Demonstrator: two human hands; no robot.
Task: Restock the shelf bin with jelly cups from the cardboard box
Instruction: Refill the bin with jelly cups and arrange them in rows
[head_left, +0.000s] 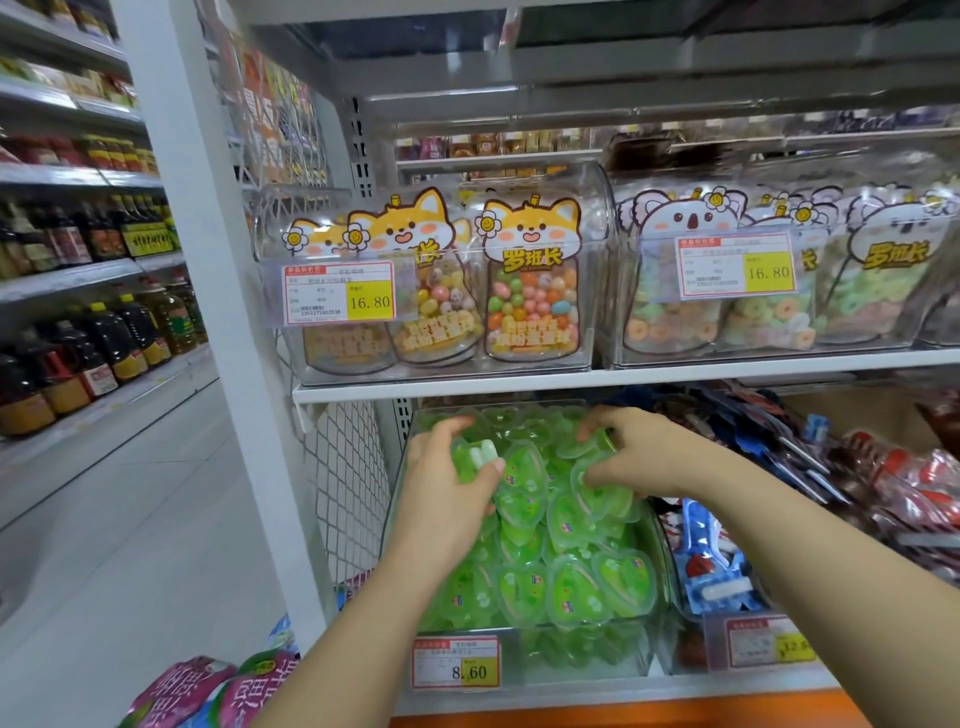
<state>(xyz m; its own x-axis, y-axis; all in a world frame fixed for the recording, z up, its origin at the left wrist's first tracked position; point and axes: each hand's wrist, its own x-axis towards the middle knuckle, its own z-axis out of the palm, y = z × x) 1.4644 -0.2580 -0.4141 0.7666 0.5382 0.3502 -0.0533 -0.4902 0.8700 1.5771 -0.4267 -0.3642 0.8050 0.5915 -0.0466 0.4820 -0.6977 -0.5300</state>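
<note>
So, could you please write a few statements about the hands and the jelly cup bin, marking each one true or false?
1. The jelly cups in the bin are green. True.
2. The bin's price label reads 16.80. False: it reads 8.60.
3. The left hand grips one of the jelly cups. True.
4. The right hand hangs idle outside the bin. False: it grips jelly cups inside the bin.
</note>
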